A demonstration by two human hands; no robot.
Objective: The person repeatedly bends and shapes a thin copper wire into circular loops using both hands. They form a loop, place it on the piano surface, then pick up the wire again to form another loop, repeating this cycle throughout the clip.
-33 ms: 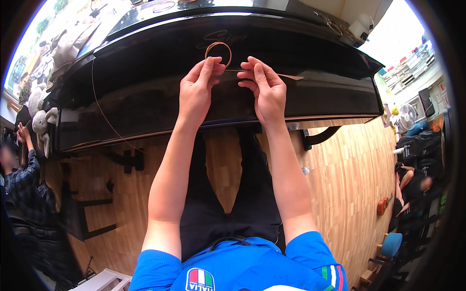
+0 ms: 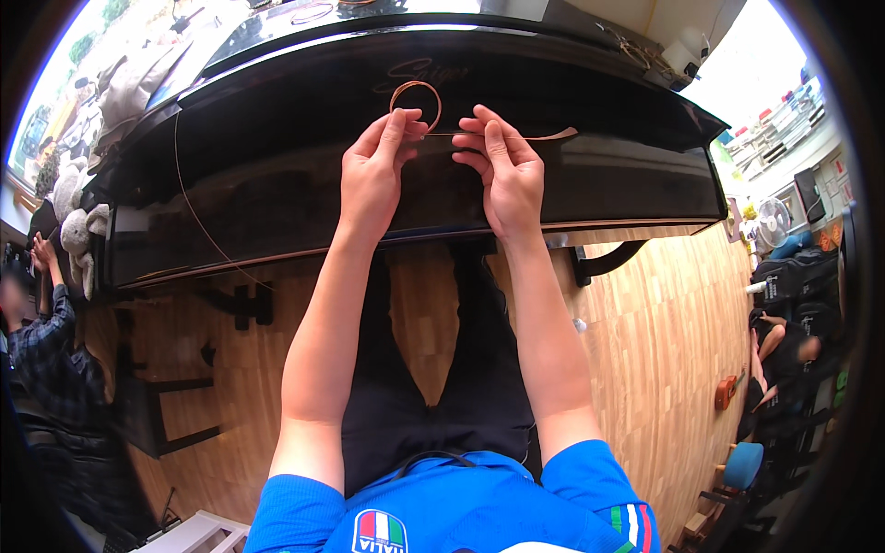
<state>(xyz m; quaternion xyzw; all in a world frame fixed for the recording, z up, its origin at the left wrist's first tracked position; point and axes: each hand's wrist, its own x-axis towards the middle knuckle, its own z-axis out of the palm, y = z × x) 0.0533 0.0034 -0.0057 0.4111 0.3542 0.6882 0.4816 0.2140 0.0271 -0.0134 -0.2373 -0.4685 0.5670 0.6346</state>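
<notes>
My left hand (image 2: 376, 166) pinches a small coil of copper-coloured wire (image 2: 441, 103) between thumb and fingertips, with the ring standing above the fingers. From the coil, a straight length of the same wire runs right to my right hand (image 2: 505, 170). There it passes between the thumb and bent fingers, which are closed on it. Beyond this hand the wire sticks out and finishes in a flat, wider, copper-coloured end (image 2: 564, 135). Both hands are held over the glossy black front of a piano (image 2: 304, 166), a short gap apart.
Another thin wire (image 2: 189, 198) hangs in a curve down the piano's left side. Plush toys (image 2: 76, 221) and a person in a checked sleeve (image 2: 57, 318) are at the left. A second person (image 2: 784, 346), a small guitar-like instrument (image 2: 726, 393) and a blue stool (image 2: 743, 465) are at the right.
The wire's flat end has swung upward and now tilts up instead of down. My right fingers have shifted very slightly; my left hand and the coil stay in place.
</notes>
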